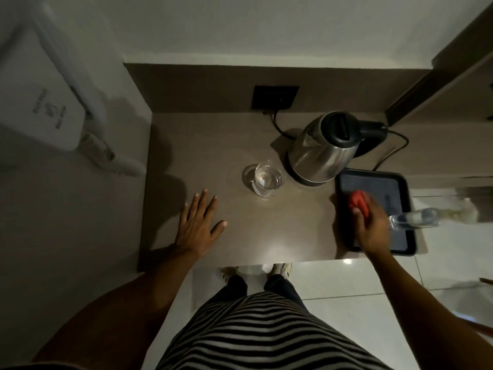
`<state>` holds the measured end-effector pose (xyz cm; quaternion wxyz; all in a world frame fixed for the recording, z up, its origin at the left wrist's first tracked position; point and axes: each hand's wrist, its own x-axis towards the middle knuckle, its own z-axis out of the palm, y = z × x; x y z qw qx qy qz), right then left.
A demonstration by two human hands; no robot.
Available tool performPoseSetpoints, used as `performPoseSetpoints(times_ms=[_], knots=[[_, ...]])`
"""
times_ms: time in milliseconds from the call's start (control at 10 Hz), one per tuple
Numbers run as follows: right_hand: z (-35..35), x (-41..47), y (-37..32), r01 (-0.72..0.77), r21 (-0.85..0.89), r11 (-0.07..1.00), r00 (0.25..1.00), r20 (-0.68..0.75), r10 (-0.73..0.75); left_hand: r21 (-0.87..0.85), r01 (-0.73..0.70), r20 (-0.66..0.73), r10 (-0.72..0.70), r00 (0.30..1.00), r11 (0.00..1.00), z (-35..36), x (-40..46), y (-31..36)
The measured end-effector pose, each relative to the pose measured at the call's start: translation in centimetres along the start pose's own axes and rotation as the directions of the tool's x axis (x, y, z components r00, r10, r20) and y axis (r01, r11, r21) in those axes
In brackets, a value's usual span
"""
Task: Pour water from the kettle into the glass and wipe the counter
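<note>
A steel kettle (322, 150) with a black lid and handle stands on its base at the back right of the brown counter (266, 231). Just left of it is a clear glass (266, 180) with water in it. My left hand (198, 225) lies flat on the counter, fingers spread, holding nothing, a little in front and left of the glass. My right hand (370, 222) grips a bunched red cloth (360, 202) over the left part of a black tray (373, 182), in front of the kettle.
A clear plastic bottle (414, 218) lies on the tray's right side. The kettle's cord (277, 124) runs to a black wall socket (274, 97). A white wall-mounted hair dryer (45, 102) hangs at the left. The counter's front edge is near my feet; tiled floor lies to the right.
</note>
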<state>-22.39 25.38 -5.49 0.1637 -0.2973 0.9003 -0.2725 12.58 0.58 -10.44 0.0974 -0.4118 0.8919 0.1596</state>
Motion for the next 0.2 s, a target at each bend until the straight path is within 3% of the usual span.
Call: performPoseSetpoints(times_ms=[100, 200], knots=[[0.4, -0.4, 1.7, 0.034, -0.324, 0.945, 0.986, 0.164, 0.021, 0.001, 0.003, 0.034, -0.004, 0.999, 1.0, -0.3, 0.2, 0.5], [0.4, -0.2, 1.9, 0.007, -0.361, 0.932, 0.967, 0.241, 0.086, -0.099, -0.03, -0.02, 0.028, 0.999, 0.995, -1.0, 0.4, 1.6]])
